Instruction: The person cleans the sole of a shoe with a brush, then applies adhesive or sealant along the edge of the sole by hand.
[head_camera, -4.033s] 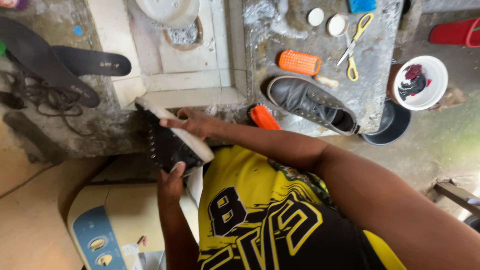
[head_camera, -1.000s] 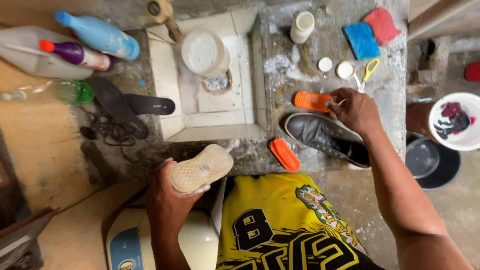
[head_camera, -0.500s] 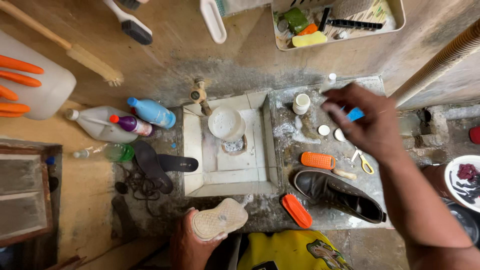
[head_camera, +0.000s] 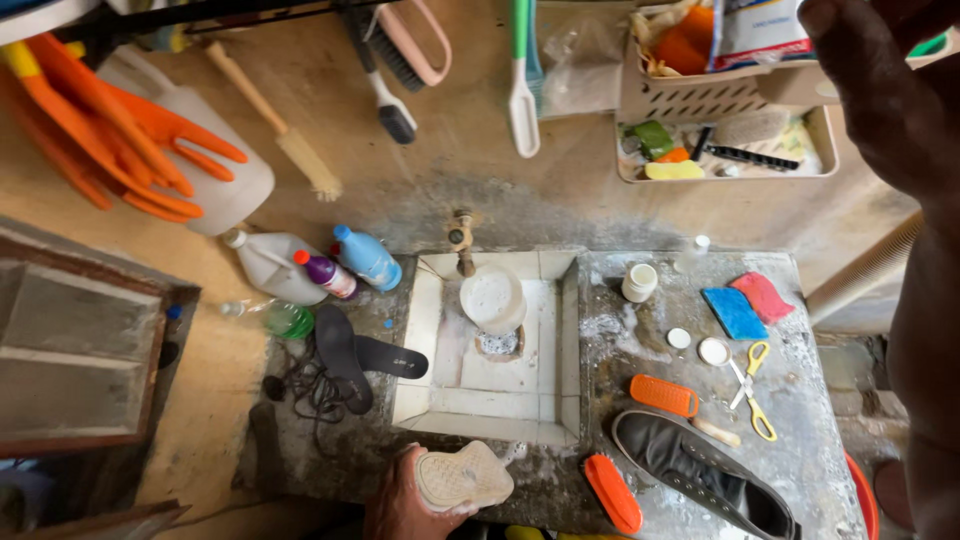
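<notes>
My left hand (head_camera: 400, 500) grips a shoe (head_camera: 463, 477) turned beige sole up, at the bottom edge just in front of the small tiled sink (head_camera: 430, 340). My right hand (head_camera: 885, 90) is raised close to the camera at the top right, next to a plastic wall basket (head_camera: 690, 100); I cannot see whether it holds anything. A grey shoe (head_camera: 700, 470) lies on the wet stone counter (head_camera: 620, 340) to the right of the sink. Two orange brushes (head_camera: 664, 395) (head_camera: 612, 492) and yellow-handled scissors (head_camera: 752, 385) lie around it.
A tap (head_camera: 461, 240) stands over a white upturned container (head_camera: 493, 297) in the sink. Blue (head_camera: 733, 312) and pink (head_camera: 763, 296) sponges and a white jar (head_camera: 639, 282) sit on the counter. Bottles (head_camera: 365, 257), black insoles (head_camera: 345, 355), orange rubber gloves (head_camera: 110, 130) and hanging brushes (head_camera: 523, 80) are at left and above.
The view has tilted up from the counter to the wall. My right hand rose from the grey shoe up to the wall basket. My left hand keeps the shoe, sole up.
</notes>
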